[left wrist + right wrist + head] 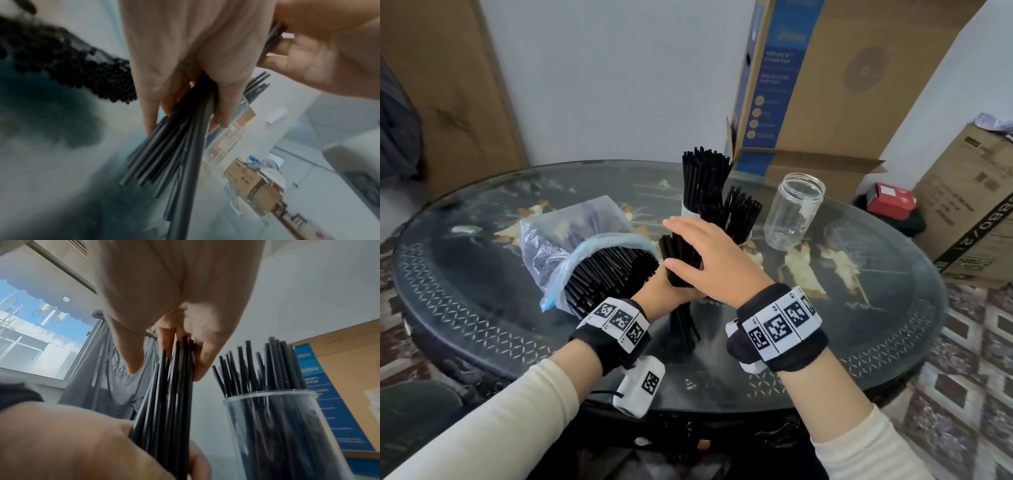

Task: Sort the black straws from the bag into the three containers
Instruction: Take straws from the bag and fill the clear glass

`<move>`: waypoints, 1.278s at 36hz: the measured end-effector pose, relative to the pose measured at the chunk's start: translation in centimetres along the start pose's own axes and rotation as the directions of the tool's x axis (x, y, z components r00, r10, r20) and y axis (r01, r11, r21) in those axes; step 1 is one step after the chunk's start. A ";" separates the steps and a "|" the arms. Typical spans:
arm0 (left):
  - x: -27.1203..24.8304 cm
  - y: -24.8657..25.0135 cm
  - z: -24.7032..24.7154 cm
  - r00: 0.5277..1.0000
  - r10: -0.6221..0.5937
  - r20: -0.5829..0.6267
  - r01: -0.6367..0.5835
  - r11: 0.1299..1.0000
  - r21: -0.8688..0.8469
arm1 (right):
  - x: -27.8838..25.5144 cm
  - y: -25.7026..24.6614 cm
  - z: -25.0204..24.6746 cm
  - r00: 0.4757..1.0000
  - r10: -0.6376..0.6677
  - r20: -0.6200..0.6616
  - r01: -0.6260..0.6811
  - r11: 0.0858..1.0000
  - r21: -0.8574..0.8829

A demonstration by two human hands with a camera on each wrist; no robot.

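Observation:
My left hand (666,291) grips a bundle of black straws (683,323) upright, its lower ends on the glass table (825,325). My right hand (705,253) lies over the bundle's upper ends with straight fingers, thumb along the side. In the right wrist view the fingertips (202,368) touch the straw tops (179,369). The clear plastic bag (551,246) lies to the left, its mouth full of straws (606,270). Behind my hands stand a tall white container (690,210) packed with straws and a clear one (277,426) with straws. An empty clear jar (794,212) stands to the right.
Big cardboard boxes (825,85) lean at the table's back right edge, and another box (969,212) sits on the floor to the right with a red box (890,200) beside it. A door (448,96) is at the back left.

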State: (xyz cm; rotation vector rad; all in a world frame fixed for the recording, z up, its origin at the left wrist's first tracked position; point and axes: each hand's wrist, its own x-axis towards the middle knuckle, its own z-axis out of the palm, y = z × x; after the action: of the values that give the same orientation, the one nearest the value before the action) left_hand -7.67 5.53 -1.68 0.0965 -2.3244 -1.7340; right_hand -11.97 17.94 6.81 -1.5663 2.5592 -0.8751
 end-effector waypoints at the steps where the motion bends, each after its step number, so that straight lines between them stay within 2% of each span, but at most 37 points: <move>1: 0.0 -0.1 0.0 1.000 0.028 0.007 -0.028 0.999 0.029 | 0.0 0.0 0.2 1.000 -0.004 -0.004 0.004 1.000 -0.010; 4: 0.0 0.5 -0.2 0.997 0.081 0.014 -0.082 0.993 0.086 | 0.3 -0.1 0.4 0.995 -0.034 -0.094 0.032 0.999 -0.026; 7: 0.2 1.0 -0.4 0.996 0.070 0.048 -0.075 0.991 0.110 | 0.9 -0.4 0.4 0.975 -0.055 -0.217 0.046 0.998 -0.049; 10: 0.6 1.3 -0.7 0.995 0.042 0.091 -0.055 0.988 0.145 | 1.2 -0.6 0.3 0.959 -0.049 -0.278 0.030 0.997 -0.073; 13: 1.0 0.9 -1.1 0.994 -0.009 0.108 -0.012 0.980 0.196 | 1.3 -0.7 0.3 0.955 -0.057 -0.291 0.039 0.997 -0.070; 18: 1.1 0.4 -1.0 0.994 0.015 0.111 -0.036 0.981 0.191 | 1.2 -0.4 1.0 0.968 -0.049 -0.246 0.029 0.996 -0.085; 23: 0.5 -0.4 -0.9 0.980 -0.127 0.154 0.097 0.977 0.188 | 1.1 -0.2 1.5 0.978 -0.029 -0.206 0.017 0.998 -0.059; 27: 0.4 0.4 -1.1 0.984 -0.101 0.148 0.065 0.971 0.229 | 0.9 -0.2 0.9 0.983 -0.033 -0.178 0.027 0.999 -0.034; 30: 0.0 1.5 -1.6 0.987 -0.098 0.124 0.076 0.982 0.170 | 0.3 -0.6 -0.7 0.966 -0.007 -0.259 0.022 0.998 0.057; 32: -0.5 2.8 -2.2 0.981 -0.072 0.180 0.051 0.992 0.113 | -0.3 -0.8 -1.8 0.949 0.043 -0.312 -0.002 0.991 0.131; 34: -0.7 4.5 -2.7 0.955 -0.023 0.296 -0.007 0.995 0.099 | -0.8 -1.0 -2.8 0.963 0.111 -0.247 -0.063 0.979 0.195; 36: -0.9 6.5 -2.9 0.896 -0.008 0.445 -0.075 0.983 0.167 | -1.4 -1.0 -3.4 0.983 0.167 -0.076 -0.140 0.949 0.281; 38: -1.1 8.2 -2.8 0.826 -0.063 0.561 -0.134 0.943 0.304 | -2.0 -1.1 -3.7 0.985 0.161 0.059 -0.172 0.913 0.370; 40: -1.2 8.7 -2.6 0.774 -0.118 0.623 -0.148 0.922 0.358 | -2.5 -1.4 -3.5 0.987 0.123 0.103 -0.155 0.897 0.415; 42: -1.3 8.6 -2.2 0.760 -0.137 0.635 -0.083 0.949 0.305 | -2.8 -1.8 -3.2 0.992 0.088 0.091 -0.120 0.879 0.462; 46: -1.2 8.4 -1.4 0.803 -0.094 0.589 0.046 0.994 0.095 | -2.5 -1.7 -4.0 0.998 0.055 -0.027 -0.033 0.856 0.516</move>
State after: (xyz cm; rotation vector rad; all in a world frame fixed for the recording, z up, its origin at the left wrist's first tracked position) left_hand -5.42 6.94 6.55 -0.4195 -2.8471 -1.9172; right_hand -10.52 21.22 10.27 -1.3242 2.1057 -1.4476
